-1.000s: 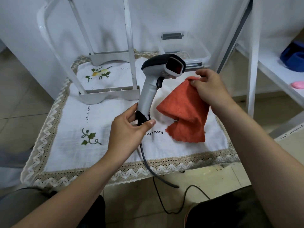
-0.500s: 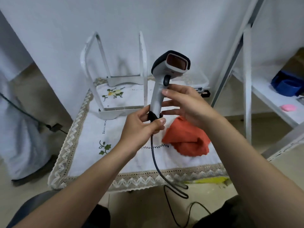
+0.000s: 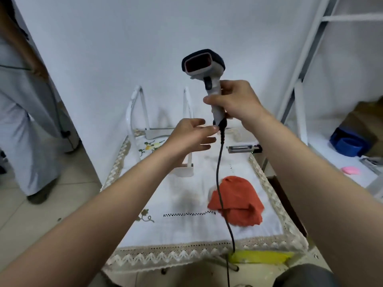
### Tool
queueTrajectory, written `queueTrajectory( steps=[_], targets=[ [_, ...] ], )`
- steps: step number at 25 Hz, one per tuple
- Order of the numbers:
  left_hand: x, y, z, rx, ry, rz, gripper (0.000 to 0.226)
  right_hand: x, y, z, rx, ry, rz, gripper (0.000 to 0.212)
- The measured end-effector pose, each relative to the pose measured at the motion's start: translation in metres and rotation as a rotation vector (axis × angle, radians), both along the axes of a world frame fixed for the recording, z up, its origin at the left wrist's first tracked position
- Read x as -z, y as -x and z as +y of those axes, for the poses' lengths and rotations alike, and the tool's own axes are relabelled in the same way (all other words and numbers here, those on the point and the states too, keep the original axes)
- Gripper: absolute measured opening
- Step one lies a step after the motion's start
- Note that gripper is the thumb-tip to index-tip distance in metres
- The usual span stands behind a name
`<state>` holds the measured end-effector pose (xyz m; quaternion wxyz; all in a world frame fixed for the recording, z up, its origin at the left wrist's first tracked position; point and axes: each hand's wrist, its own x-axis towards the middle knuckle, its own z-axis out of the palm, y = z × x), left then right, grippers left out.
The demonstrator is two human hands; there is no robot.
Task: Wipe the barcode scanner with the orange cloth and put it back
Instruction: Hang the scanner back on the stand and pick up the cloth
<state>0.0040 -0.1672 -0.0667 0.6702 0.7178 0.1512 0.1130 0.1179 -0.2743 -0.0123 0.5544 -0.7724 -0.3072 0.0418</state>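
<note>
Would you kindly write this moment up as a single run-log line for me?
right hand: grips barcode scanner handle, held up | left hand: open, by scanner base | orange cloth: on table, unheld

We look forward and down from head height. Our left hand [image 3: 190, 137] and right hand [image 3: 238, 102] sit close, above the white lace-edged tablecloth [image 3: 186, 230].

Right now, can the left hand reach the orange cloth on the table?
Probably yes. The left hand is open and holds nothing; it only touches the base of the barcode scanner. The orange cloth lies uncovered on the table below it; only the black cable hangs across it.
</note>
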Motion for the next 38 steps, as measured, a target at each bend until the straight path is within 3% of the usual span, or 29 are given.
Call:
queueTrajectory(
  steps=[2,7,14,18,20,24,28,38],
  targets=[
    [-0.017,-0.004,0.013,-0.058,-0.064,-0.004,0.066,-0.017,-0.014,0.011,0.065,0.106,-0.123,0.015],
    [-0.051,0.002,0.063,-0.338,-0.177,-0.203,0.017,-0.043,-0.043,0.04,0.206,0.323,-0.388,0.02],
    [-0.068,0.005,0.146,-0.645,-0.33,-0.266,0.023,-0.055,-0.05,0.091,0.221,0.494,-0.714,0.044],
    [-0.055,-0.003,0.174,-0.67,-0.304,-0.125,0.022,-0.044,-0.044,0.115,0.155,0.552,-0.817,0.044],
    [-0.047,-0.005,0.18,-0.657,-0.239,-0.056,0.031,-0.035,-0.041,0.124,0.106,0.573,-0.862,0.044],
    [-0.04,-0.005,0.189,-0.608,-0.086,0.011,0.023,-0.021,-0.034,0.143,0.037,0.583,-0.911,0.043],
    [-0.035,-0.005,0.192,-0.571,-0.012,0.002,0.039,-0.012,-0.026,0.16,0.001,0.587,-0.93,0.041],
    [-0.031,-0.006,0.192,-0.564,0.006,-0.015,0.042,0.007,-0.032,0.168,-0.008,0.589,-0.903,0.042]
  ],
)
